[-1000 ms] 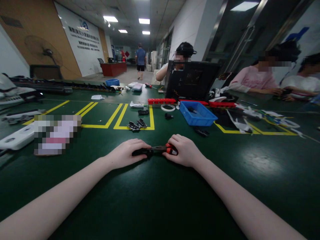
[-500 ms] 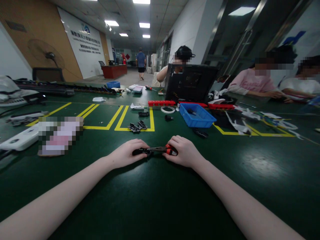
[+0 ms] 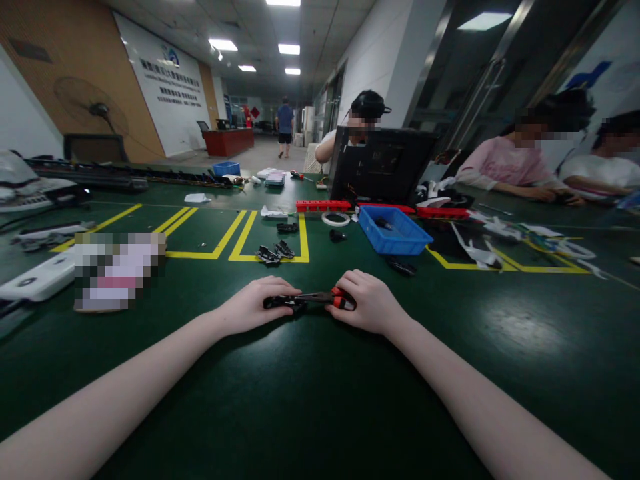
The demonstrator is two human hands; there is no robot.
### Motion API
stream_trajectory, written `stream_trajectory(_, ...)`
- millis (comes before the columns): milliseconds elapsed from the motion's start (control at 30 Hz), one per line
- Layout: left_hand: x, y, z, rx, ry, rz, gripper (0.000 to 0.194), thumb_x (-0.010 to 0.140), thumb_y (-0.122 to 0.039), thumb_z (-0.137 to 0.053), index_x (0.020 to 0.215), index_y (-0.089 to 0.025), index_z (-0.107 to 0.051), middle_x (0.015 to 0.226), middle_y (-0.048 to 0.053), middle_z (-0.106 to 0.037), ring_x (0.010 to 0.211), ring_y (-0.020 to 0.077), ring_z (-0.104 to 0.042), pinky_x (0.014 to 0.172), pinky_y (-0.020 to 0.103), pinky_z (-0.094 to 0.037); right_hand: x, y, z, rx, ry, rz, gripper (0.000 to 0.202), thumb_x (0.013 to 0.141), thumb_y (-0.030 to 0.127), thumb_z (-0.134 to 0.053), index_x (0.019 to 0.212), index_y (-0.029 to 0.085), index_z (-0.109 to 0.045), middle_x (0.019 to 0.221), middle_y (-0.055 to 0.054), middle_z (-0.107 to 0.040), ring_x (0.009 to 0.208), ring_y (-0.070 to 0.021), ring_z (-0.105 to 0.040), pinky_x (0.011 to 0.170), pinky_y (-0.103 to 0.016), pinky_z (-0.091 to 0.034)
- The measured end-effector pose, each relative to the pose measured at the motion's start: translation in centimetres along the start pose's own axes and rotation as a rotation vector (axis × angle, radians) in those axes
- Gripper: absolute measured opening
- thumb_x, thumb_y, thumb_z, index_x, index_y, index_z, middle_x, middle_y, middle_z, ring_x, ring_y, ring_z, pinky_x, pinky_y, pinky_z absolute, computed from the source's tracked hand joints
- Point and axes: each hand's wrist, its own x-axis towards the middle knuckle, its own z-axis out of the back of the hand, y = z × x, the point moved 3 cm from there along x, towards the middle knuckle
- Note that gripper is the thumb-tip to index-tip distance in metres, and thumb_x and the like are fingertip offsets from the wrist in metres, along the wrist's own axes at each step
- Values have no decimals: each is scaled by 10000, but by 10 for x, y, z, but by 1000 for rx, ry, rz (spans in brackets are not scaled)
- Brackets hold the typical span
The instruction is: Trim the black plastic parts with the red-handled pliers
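Between its thumb and fingers my left hand [image 3: 257, 305] grips a small black part [image 3: 279, 302] just above the green table [image 3: 320, 393]. My right hand [image 3: 369, 301] is closed around the red and black handles of the pliers [image 3: 343, 300]. The jaws point left and meet the black part; what they grip there is too small to tell. Beyond my hands, several black pieces [image 3: 269, 255] lie by a yellow taped outline, with another black piece [image 3: 287, 228] inside it.
A blue bin [image 3: 395, 231] stands beyond my right hand, with a black piece [image 3: 401, 266] in front. A white power strip [image 3: 43, 275] lies at left. Red strips [image 3: 323, 207] and a large black panel [image 3: 383, 163] are farther back. People sit across the table.
Both hands, the black part and the pliers have hardly moved. In the background, a walking person has shifted slightly to the right.
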Motion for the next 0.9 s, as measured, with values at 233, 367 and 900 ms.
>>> stream_trajectory(233,1,2,1,-69,8,10,282,878,-216,-640,1160,-221,-651,1159,78,-639,1069,221,-597,931,419,-495,0,0,-1,-11,-6,7,284,805,462,-605,823,179,-591,844,-73,-595,775,-198,-524,671,-311,-401)
stream_trajectory(367,2,5,1,-139,20,27,235,873,-223,-652,1106,-211,-676,1151,74,-638,1062,212,-602,941,408,-493,-1,-1,0,-11,-3,3,298,812,471,-597,839,174,-589,854,-77,-595,785,-201,-529,677,-312,-402)
stream_trajectory(900,2,9,0,-225,29,66,232,861,-235,-670,1091,-211,-694,1161,71,-635,1068,212,-599,968,399,-475,0,0,0,-14,31,-20,326,808,486,-600,858,163,-588,876,-75,-592,806,-200,-527,695,-310,-394)
